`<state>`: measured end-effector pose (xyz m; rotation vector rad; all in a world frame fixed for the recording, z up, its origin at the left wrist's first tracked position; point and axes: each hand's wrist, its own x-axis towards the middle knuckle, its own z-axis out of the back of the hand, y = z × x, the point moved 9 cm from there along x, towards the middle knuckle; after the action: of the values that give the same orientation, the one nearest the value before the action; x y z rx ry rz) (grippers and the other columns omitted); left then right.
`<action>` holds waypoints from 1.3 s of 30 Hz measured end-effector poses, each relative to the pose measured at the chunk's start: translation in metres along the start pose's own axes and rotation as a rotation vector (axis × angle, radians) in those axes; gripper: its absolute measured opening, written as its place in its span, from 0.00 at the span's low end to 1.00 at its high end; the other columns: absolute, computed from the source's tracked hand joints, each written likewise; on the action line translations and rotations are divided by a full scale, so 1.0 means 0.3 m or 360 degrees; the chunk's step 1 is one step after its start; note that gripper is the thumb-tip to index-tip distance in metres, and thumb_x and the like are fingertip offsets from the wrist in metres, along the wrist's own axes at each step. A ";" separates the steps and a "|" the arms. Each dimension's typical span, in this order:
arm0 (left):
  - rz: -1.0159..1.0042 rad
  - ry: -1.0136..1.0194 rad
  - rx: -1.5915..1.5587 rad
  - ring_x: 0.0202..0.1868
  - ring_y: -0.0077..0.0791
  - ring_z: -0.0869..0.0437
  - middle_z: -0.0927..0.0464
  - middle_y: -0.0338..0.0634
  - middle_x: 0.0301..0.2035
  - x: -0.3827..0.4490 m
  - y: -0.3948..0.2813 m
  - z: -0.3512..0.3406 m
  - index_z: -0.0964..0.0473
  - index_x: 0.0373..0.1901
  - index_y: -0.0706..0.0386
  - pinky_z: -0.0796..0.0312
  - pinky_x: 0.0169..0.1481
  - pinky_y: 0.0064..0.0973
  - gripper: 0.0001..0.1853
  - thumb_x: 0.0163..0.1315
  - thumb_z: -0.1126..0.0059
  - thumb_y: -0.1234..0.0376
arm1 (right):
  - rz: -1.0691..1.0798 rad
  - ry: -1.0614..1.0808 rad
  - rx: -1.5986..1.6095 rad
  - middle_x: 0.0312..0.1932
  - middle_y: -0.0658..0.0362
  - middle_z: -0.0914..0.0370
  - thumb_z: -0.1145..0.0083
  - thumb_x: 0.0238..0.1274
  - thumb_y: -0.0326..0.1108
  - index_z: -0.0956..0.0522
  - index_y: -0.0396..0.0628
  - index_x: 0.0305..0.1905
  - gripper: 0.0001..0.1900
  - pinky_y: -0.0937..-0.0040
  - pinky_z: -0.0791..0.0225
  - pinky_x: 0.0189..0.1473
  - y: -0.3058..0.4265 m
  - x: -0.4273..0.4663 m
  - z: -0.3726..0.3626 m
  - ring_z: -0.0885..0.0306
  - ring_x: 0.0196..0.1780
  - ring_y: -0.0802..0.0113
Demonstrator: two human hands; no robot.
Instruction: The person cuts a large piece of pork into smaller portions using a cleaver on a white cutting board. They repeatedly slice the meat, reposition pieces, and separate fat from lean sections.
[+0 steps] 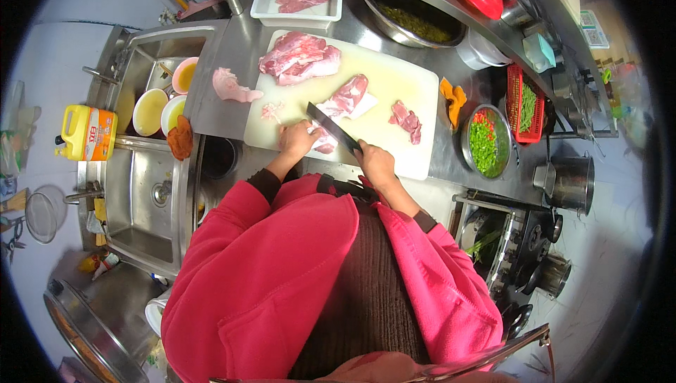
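My right hand (376, 165) grips the handle of a kitchen knife (334, 128), whose dark blade slants up and left across a long piece of raw meat (348, 95). My left hand (298, 139) rests on the near end of that meat, fingers bent over it. Both are over a white cutting board (406, 74). A large chunk of raw meat (300, 58) lies at the board's upper left, small trimmings (272, 112) lie below it, and cut pieces (406, 121) are at the right. A pale strip of skin or fat (232, 86) overlaps the left edge.
Left stands a steel double sink (140, 187) with several bowls and a yellow jug (87, 133). Behind the board are a white tray of meat (297, 19) and a large steel basin (391, 29). A bowl of chopped peppers (485, 143) and an orange cloth (453, 102) sit right, under an overhead shelf.
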<state>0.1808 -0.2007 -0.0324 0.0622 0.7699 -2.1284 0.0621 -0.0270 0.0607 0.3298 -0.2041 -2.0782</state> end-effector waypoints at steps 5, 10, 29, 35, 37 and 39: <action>-0.0041 0.0132 0.0212 0.46 0.42 0.15 0.14 0.50 0.37 -0.011 -0.017 0.000 0.17 0.47 0.55 0.44 0.65 0.44 0.30 0.60 0.45 0.40 | 0.0014 0.0059 -0.0078 0.30 0.50 0.17 0.46 0.66 0.42 0.22 0.49 0.48 0.12 0.53 0.25 0.35 0.031 0.044 -0.020 0.17 0.34 0.50; -0.0139 -0.0010 0.0198 0.42 0.43 0.14 0.15 0.50 0.35 -0.011 0.004 0.020 0.16 0.40 0.57 0.37 0.56 0.41 0.33 0.58 0.45 0.36 | -0.0050 0.0161 -0.0102 0.30 0.51 0.17 0.46 0.66 0.42 0.22 0.49 0.49 0.13 0.53 0.26 0.35 -0.025 -0.026 -0.020 0.17 0.34 0.50; -0.0584 -0.0502 -0.0118 0.44 0.44 0.19 0.20 0.45 0.40 -0.105 -0.048 0.081 0.22 0.46 0.55 0.34 0.53 0.41 0.19 0.55 0.34 0.58 | -0.0196 0.0186 0.0020 0.31 0.48 0.17 0.48 0.67 0.44 0.20 0.51 0.46 0.12 0.51 0.25 0.37 -0.259 -0.271 0.012 0.17 0.34 0.47; -0.0911 -0.0515 0.0084 0.49 0.43 0.23 0.25 0.43 0.50 -0.227 -0.169 0.111 0.26 0.51 0.56 0.33 0.55 0.42 0.23 0.54 0.33 0.60 | -0.0123 0.0112 0.0128 0.30 0.49 0.17 0.47 0.66 0.44 0.19 0.51 0.44 0.12 0.51 0.25 0.37 -0.251 -0.272 0.021 0.18 0.33 0.47; -0.0918 -0.0480 0.0146 0.50 0.44 0.23 0.26 0.43 0.51 -0.225 -0.173 0.102 0.25 0.50 0.55 0.33 0.55 0.42 0.23 0.52 0.32 0.60 | -0.0094 0.0103 0.0132 0.30 0.49 0.17 0.47 0.66 0.44 0.19 0.51 0.43 0.11 0.51 0.25 0.36 -0.244 -0.264 0.005 0.18 0.33 0.48; -0.0935 -0.0473 0.0146 0.51 0.46 0.22 0.25 0.45 0.50 -0.207 -0.173 0.091 0.25 0.50 0.55 0.32 0.53 0.42 0.25 0.49 0.30 0.62 | -0.0071 0.0079 0.0124 0.31 0.50 0.17 0.47 0.66 0.43 0.19 0.51 0.43 0.11 0.52 0.25 0.35 -0.246 -0.257 -0.009 0.18 0.33 0.49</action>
<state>0.1881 -0.1482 0.0348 -0.4759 0.5533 -2.6402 0.0395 0.0766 0.0491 0.4360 -0.2502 -2.1075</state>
